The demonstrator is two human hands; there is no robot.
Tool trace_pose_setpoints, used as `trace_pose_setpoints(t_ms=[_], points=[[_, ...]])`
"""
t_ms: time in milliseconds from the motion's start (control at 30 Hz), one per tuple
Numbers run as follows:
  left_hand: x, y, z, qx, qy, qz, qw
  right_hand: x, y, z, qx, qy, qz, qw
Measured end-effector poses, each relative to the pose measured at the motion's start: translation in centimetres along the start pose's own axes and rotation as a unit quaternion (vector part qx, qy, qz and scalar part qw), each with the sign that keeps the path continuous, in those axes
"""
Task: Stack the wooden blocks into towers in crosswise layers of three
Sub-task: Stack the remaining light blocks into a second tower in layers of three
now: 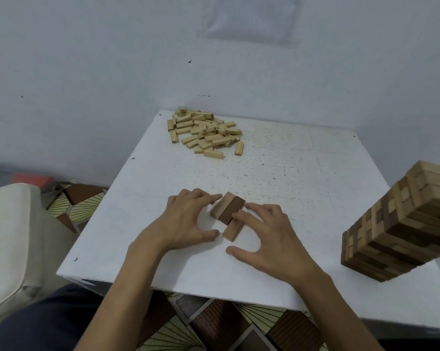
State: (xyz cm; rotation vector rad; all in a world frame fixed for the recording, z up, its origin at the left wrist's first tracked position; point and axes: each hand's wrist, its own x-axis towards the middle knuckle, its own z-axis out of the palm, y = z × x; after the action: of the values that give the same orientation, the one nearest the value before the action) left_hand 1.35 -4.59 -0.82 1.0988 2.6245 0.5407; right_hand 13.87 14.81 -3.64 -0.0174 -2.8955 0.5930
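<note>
Three wooden blocks lie side by side on the white table: a light block, a dark brown block and a second light block that sits shifted toward me. My left hand rests left of them, its fingertips touching the first light block. My right hand is to the right, fingers laid on the shifted block and beside the dark one. A finished tower of light and dark crosswise layers stands at the right edge.
A loose pile of several small light blocks lies at the table's far side near the wall. A cream cushion sits left of the table, over a patterned floor. My dark-clothed leg is under the near edge.
</note>
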Motion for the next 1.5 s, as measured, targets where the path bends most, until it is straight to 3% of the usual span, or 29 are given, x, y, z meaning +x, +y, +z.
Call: trace_pose_setpoints(t_ms=[133,300,600,1000,1500], points=[[0.3,0.6,0.4,0.001,0.013,0.005,1.0,0.4,-0.1,0.2,-0.004,0.026,0.011,1.0],[1.3,0.0,-0.1,-0.003,0.024,0.015,1.0,1.3,0.2,-0.3,0.033,0.005,0.012,0.999],[3.3,0.8,-1.1,-0.02,-0.064,0.072,0.995,2.5,0.3,-1.1,0.07,-0.034,-0.01,0.997],[1.5,0.0,0.2,-0.067,-0.015,0.09,0.994,2.4,1.6,-1.2,0.112,-0.053,-0.032,0.992],[1.2,0.3,0.6,-0.061,-0.003,0.065,0.996,2.5,1.7,-1.3,0.137,-0.067,0.023,0.988]])
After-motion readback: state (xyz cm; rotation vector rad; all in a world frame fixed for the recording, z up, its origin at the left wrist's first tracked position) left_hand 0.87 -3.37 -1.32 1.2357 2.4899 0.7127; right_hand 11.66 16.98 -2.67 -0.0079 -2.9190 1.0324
